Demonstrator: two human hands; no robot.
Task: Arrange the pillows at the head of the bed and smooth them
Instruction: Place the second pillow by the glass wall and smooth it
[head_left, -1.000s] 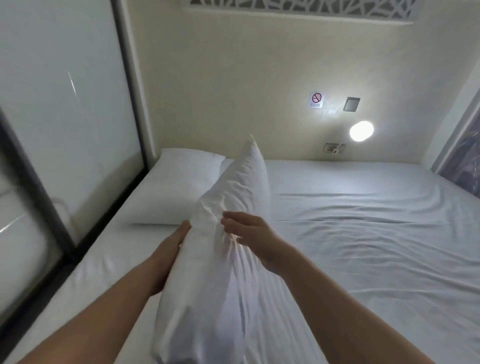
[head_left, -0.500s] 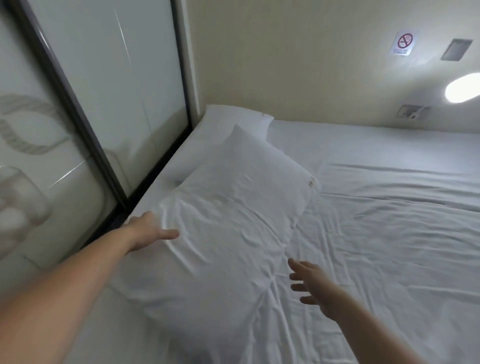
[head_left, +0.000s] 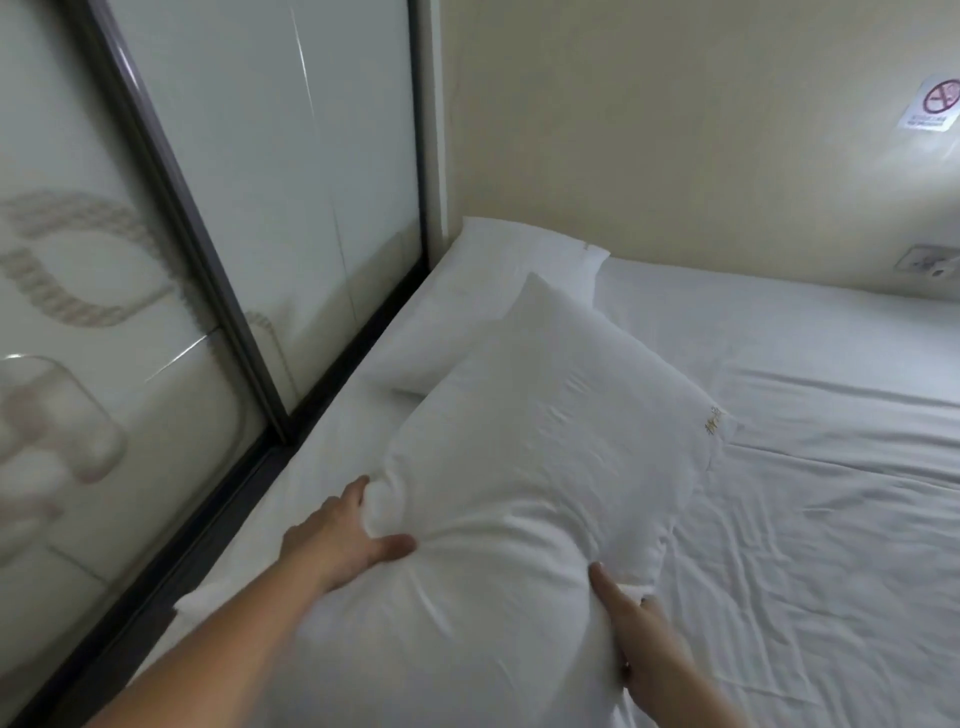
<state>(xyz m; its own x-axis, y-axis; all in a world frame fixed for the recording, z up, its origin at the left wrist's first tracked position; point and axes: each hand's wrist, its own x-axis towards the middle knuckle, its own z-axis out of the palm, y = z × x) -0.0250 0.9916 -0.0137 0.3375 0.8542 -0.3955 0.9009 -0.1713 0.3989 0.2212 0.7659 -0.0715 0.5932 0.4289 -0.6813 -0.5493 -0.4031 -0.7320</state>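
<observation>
A white pillow (head_left: 540, 447) with a small gold mark near its right corner lies on the bed, its far end resting on a second white pillow (head_left: 483, 291) that lies flat in the corner by the wall. My left hand (head_left: 343, 530) grips the near pillow's left edge, fingers dug into the fabric. My right hand (head_left: 634, 639) clasps its lower right edge, bunching the cover. The white sheet of the bed (head_left: 805, 545) is creased to the right.
A frosted glass sliding panel with a dark frame (head_left: 218, 291) runs along the bed's left side. The cream wall (head_left: 675, 156) stands behind the pillows, with a no-smoking sign (head_left: 935, 104) and a socket (head_left: 930, 262) on it.
The pillow went from upright in both hands to lying flat. Half a second ago both hands were off it; now they grip its left and lower right edges.
</observation>
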